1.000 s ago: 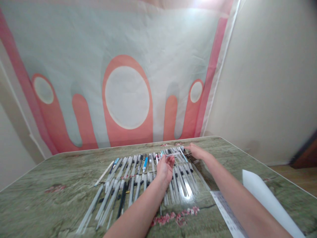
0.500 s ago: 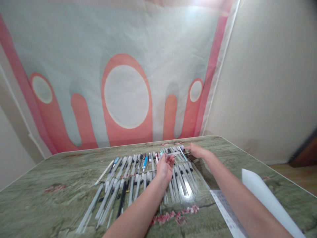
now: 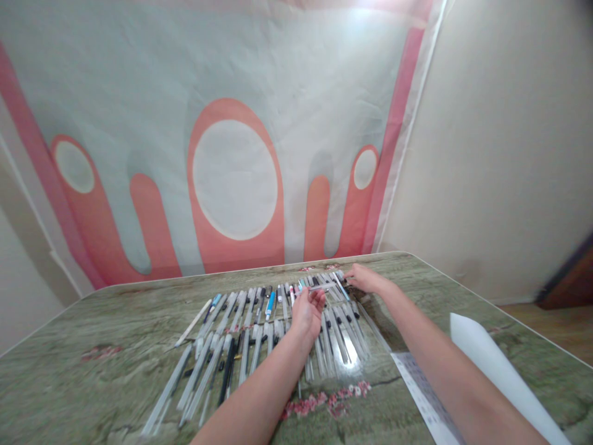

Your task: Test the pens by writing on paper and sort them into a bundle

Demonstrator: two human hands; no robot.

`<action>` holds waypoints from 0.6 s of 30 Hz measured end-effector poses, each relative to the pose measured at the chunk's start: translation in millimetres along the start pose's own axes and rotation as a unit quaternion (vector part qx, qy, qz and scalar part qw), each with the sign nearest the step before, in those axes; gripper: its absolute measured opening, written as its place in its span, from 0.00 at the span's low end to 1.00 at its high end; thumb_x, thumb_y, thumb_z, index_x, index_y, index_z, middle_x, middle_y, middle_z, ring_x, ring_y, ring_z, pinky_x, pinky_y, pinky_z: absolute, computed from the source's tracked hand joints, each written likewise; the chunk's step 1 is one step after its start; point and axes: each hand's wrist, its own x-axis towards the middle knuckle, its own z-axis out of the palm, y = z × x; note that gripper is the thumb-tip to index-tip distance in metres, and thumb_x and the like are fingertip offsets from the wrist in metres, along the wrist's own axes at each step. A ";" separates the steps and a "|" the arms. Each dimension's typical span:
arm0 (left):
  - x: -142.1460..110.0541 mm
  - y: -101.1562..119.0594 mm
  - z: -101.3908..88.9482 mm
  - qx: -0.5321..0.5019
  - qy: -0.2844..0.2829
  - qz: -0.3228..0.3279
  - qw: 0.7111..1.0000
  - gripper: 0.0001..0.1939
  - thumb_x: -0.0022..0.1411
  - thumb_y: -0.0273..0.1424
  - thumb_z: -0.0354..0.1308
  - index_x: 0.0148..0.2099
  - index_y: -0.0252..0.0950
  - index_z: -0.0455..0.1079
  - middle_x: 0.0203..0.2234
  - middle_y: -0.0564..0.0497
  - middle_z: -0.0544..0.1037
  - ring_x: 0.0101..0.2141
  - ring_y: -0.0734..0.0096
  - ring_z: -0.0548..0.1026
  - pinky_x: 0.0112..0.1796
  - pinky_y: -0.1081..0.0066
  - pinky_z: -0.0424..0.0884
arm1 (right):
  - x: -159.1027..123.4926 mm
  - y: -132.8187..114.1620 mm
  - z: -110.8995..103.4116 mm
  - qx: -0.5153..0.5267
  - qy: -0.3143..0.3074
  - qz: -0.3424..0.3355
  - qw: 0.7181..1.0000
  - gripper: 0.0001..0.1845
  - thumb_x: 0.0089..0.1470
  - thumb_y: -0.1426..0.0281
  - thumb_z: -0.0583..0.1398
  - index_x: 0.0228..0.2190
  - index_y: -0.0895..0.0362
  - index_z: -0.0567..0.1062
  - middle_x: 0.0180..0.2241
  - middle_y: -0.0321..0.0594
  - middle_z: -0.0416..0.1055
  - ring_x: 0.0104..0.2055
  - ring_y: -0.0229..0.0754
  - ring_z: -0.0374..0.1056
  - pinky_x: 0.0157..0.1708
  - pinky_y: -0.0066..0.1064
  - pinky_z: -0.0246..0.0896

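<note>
My left hand (image 3: 308, 314) is above the middle of the pen parts, palm up and fingers curled around a clear pen barrel (image 3: 325, 287) that lies nearly level. Over at the far right end of the back row, my right hand (image 3: 365, 278) has its fingertips drawn together beside a pale, clear piece (image 3: 340, 274); what they pinch is too small to make out. Two rows of clear pen barrels (image 3: 204, 374) and dark-gripped pieces spread around the hands. Among them are a blue pen (image 3: 270, 305), a black barrel (image 3: 227, 369) and a white stick-like pen (image 3: 193, 322).
The parts lie on a green marbled table (image 3: 115, 371) with a pink flower print. A printed sheet (image 3: 424, 392) lies under my right forearm, and a curled white sheet (image 3: 495, 371) rises beside it. Behind the table hangs a coral and grey cloth (image 3: 236, 179).
My right hand has shifted slightly at the far right end, its fingers a little more bent. The left hand keeps hold of the clear barrel. The view has moved very slightly.
</note>
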 end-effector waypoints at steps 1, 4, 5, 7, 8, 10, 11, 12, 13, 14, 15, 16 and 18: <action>0.1 0.0 -0.1 0.001 -0.001 0.000 1.000 0.06 0.60 0.29 0.48 0.33 0.31 0.61 0.21 0.46 0.72 0.21 0.76 0.72 0.23 0.77 0.70 | 0.2 -1.2 0.5 -0.007 0.005 0.003 1.000 0.16 0.45 0.74 0.56 0.38 0.55 0.76 0.35 0.40 0.73 0.41 0.43 0.65 0.41 0.27 0.55; 0.6 0.1 -0.4 0.001 -0.005 0.000 1.000 0.06 0.60 0.28 0.48 0.33 0.31 0.61 0.21 0.46 0.72 0.21 0.77 0.71 0.23 0.77 0.70 | 0.9 -2.6 2.0 -0.027 0.015 0.013 0.999 0.15 0.44 0.74 0.57 0.37 0.55 0.76 0.35 0.40 0.73 0.41 0.43 0.65 0.40 0.27 0.55; 0.7 0.2 -0.5 0.001 -0.007 0.000 1.000 0.06 0.60 0.28 0.47 0.33 0.31 0.61 0.21 0.46 0.72 0.21 0.77 0.71 0.23 0.78 0.70 | 1.3 -2.5 2.4 -0.032 0.015 0.016 0.999 0.15 0.44 0.73 0.58 0.36 0.55 0.77 0.35 0.40 0.73 0.41 0.43 0.66 0.40 0.27 0.56; 1.1 0.1 -0.5 0.001 -0.007 -0.002 1.000 0.06 0.60 0.28 0.47 0.33 0.31 0.61 0.21 0.47 0.72 0.21 0.77 0.71 0.23 0.78 0.70 | 2.3 -1.5 3.0 -0.041 0.012 0.019 0.999 0.14 0.42 0.73 0.58 0.34 0.55 0.77 0.34 0.39 0.74 0.39 0.42 0.66 0.39 0.26 0.56; 1.2 0.0 -0.5 0.000 -0.005 -0.003 1.000 0.06 0.60 0.29 0.47 0.33 0.31 0.61 0.21 0.47 0.72 0.20 0.77 0.71 0.22 0.78 0.70 | 2.8 -0.9 3.3 -0.044 0.010 0.020 0.999 0.13 0.42 0.73 0.59 0.33 0.54 0.78 0.32 0.38 0.74 0.38 0.41 0.67 0.38 0.26 0.56; 1.5 -0.3 -0.7 -0.001 -0.002 -0.004 1.000 0.06 0.60 0.29 0.47 0.33 0.31 0.61 0.21 0.47 0.72 0.20 0.77 0.71 0.22 0.78 0.70 | 4.0 0.5 4.4 -0.047 0.004 0.021 0.999 0.11 0.41 0.74 0.59 0.29 0.54 0.78 0.30 0.37 0.75 0.35 0.40 0.68 0.36 0.25 0.56; 1.7 -0.5 -0.8 -0.001 -0.001 -0.003 1.000 0.06 0.60 0.29 0.47 0.33 0.31 0.61 0.21 0.47 0.72 0.20 0.77 0.71 0.22 0.78 0.70 | 4.4 1.1 5.0 -0.047 0.003 0.022 0.999 0.10 0.40 0.74 0.59 0.28 0.54 0.78 0.29 0.37 0.75 0.33 0.39 0.68 0.35 0.25 0.56; 2.0 -0.7 -1.0 -0.001 0.000 -0.002 1.000 0.06 0.60 0.29 0.48 0.33 0.31 0.61 0.21 0.47 0.72 0.20 0.77 0.71 0.22 0.79 0.70 | 4.8 1.6 5.7 -0.047 0.003 0.022 0.999 0.09 0.40 0.75 0.59 0.26 0.55 0.78 0.28 0.37 0.75 0.32 0.38 0.68 0.34 0.25 0.56; 2.3 -0.8 -1.2 0.000 -0.001 -0.002 1.000 0.06 0.60 0.29 0.48 0.33 0.31 0.61 0.21 0.47 0.72 0.20 0.77 0.71 0.22 0.79 0.70 | 4.9 2.0 6.3 -0.046 0.004 0.023 0.999 0.08 0.40 0.75 0.59 0.25 0.55 0.78 0.27 0.37 0.75 0.31 0.38 0.67 0.33 0.24 0.56; 2.6 -0.8 -1.4 0.000 -0.002 -0.002 1.000 0.06 0.60 0.29 0.48 0.33 0.31 0.61 0.21 0.47 0.72 0.20 0.77 0.71 0.22 0.79 0.70 | 4.9 2.2 6.6 -0.045 0.007 0.023 0.999 0.08 0.39 0.75 0.59 0.24 0.56 0.78 0.26 0.37 0.74 0.30 0.38 0.67 0.32 0.24 0.56; 2.9 -0.6 -1.5 -0.001 -0.002 -0.002 1.000 0.06 0.60 0.29 0.48 0.33 0.31 0.61 0.21 0.47 0.72 0.20 0.77 0.71 0.22 0.79 0.70 | 4.7 2.2 6.6 -0.043 0.010 0.023 0.999 0.07 0.39 0.76 0.59 0.23 0.56 0.77 0.25 0.37 0.74 0.29 0.37 0.67 0.31 0.24 0.56; 3.2 -0.2 -1.4 -0.001 0.000 -0.001 1.000 0.06 0.60 0.29 0.48 0.32 0.31 0.61 0.21 0.47 0.72 0.20 0.77 0.71 0.22 0.79 0.70 | 4.3 1.9 6.0 -0.040 0.015 0.024 0.999 0.07 0.38 0.76 0.59 0.23 0.57 0.77 0.25 0.37 0.74 0.29 0.37 0.66 0.30 0.24 0.55; 3.8 1.0 -0.8 -0.001 0.006 0.013 1.000 0.06 0.61 0.28 0.47 0.32 0.32 0.61 0.21 0.47 0.72 0.21 0.77 0.72 0.23 0.78 0.70 | 3.1 -0.3 3.0 -0.031 0.025 0.023 0.999 0.07 0.38 0.77 0.59 0.23 0.58 0.76 0.24 0.37 0.73 0.27 0.37 0.66 0.29 0.24 0.55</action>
